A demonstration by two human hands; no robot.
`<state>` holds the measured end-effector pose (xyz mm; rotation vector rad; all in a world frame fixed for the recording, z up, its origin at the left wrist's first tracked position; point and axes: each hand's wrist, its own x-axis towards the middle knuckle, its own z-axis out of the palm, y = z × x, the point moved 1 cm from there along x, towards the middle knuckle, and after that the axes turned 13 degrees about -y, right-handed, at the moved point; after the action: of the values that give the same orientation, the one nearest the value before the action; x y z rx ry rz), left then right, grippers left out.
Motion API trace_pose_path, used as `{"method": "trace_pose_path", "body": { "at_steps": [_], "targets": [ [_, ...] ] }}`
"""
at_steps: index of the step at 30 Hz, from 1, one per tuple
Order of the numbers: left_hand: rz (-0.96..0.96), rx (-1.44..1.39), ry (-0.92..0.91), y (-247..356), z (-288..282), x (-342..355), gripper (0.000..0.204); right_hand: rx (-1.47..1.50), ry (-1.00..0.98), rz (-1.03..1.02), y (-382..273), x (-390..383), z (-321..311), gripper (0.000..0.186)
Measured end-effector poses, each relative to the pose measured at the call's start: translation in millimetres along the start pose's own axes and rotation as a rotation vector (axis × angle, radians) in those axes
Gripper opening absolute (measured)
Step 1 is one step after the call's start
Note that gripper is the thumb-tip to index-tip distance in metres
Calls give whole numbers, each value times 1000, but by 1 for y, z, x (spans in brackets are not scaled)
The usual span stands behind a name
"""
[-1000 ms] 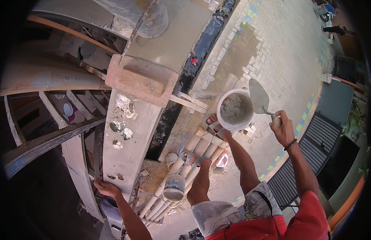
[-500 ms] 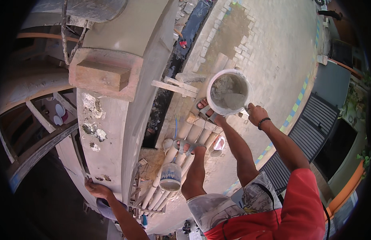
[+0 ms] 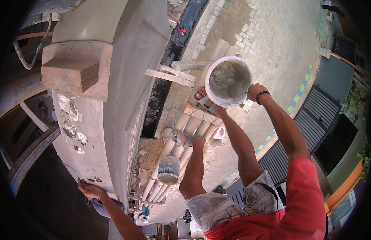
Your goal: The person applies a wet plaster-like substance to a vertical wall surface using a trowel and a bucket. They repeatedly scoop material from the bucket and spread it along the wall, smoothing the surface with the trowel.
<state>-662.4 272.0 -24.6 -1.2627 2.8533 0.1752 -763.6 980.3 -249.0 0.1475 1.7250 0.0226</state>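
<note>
The person stands high up on a row of pale pipes (image 3: 181,140), sandalled feet spread across them, with the paved ground (image 3: 269,36) far below. The right hand (image 3: 255,92) is down at the rim of a white bucket (image 3: 229,82) that sits just past the forward foot (image 3: 201,98). Its grip is curled closed around the handle of a trowel (image 3: 236,90), whose blade lies inside the bucket, resting in the grey mortar (image 3: 223,78) that fills the bottom. A dark band circles that wrist.

The left hand (image 3: 87,188) is well apart from all this, out at the lower left, fingers spread and pressed against the lower edge of the grey concrete ledge (image 3: 113,100) (it holds nothing, simply braces on the plaster). That ledge runs up the left side, with patches of chipped white on its face and a block of brick (image 3: 71,74) jutting out near the top.

Between the ledge and the pipes hangs a second, smaller bucket (image 3: 168,170), white with a blue band, just beside the rear foot (image 3: 185,139). Short wooden planks (image 3: 169,76) stick out from the ledge toward the white bucket. A dark drain channel (image 3: 173,48) runs along the ground beneath.
</note>
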Motion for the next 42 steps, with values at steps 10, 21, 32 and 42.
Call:
{"method": "trace_pose_path", "body": {
  "at_steps": [10, 21, 32, 42],
  "targets": [
    [32, -4, 16, 7, 1, -4, 36, 54, -23, -49, -5, 35, 15, 30],
    [8, -17, 18, 6, -1, -3, 36, -11, 60, -249, -14, 28, 5, 29],
    [-27, -14, 40, 7, 4, -4, 35, 761, 49, -562, 31, -13, 23, 39],
    [5, -125, 128, -14, 6, 2, 22, 507, 552, -733, 24, -207, -171, 40]
  ]
}}
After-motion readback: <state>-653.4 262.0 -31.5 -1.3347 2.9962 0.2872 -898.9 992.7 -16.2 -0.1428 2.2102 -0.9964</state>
